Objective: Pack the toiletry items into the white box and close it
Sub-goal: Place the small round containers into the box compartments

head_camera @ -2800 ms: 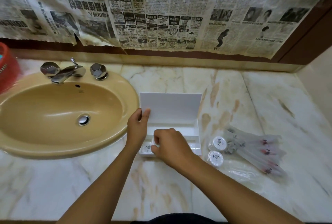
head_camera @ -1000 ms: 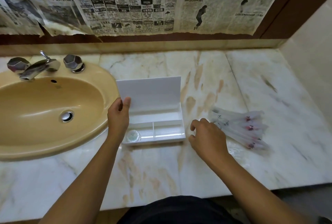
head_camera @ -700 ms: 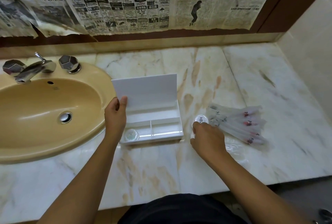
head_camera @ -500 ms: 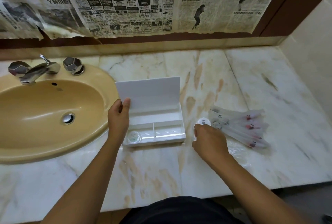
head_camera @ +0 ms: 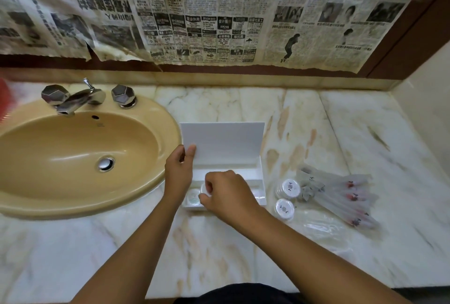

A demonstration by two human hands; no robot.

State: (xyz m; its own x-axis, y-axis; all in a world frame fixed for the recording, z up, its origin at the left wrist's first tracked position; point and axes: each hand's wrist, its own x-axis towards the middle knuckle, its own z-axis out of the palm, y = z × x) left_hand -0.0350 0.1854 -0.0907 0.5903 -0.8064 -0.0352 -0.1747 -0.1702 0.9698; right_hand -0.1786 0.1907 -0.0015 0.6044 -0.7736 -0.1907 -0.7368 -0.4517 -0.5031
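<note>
The white box (head_camera: pixel 258 177) stands open on the marble counter, its lid (head_camera: pixel 226 142) upright. My left hand (head_camera: pixel 179 173) grips the lid's left edge between thumb and fingers. My right hand (head_camera: pixel 229 197) hovers over the box's front left compartment and pinches a small round white packet (head_camera: pixel 204 188). Another round packet (head_camera: pixel 194 198) lies in that compartment. Two more round packets (head_camera: pixel 289 188) (head_camera: pixel 284 208) lie on the counter right of the box. Beside them lies a pile of long clear-wrapped items (head_camera: pixel 341 194). The rest of the box's inside is hidden by my right hand.
A tan sink (head_camera: pixel 73 157) with a chrome tap (head_camera: pixel 78 99) sits left of the box, its rim almost touching it. Newspaper (head_camera: pixel 219 11) covers the wall behind. A clear plastic wrapper (head_camera: pixel 323 228) lies near the front right. A side wall (head_camera: pixel 433 99) bounds the counter on the right.
My right hand has come from the round packets on the counter to over the box's front left compartment, carrying one packet. My left hand still holds the lid. The camera has tilted up.
</note>
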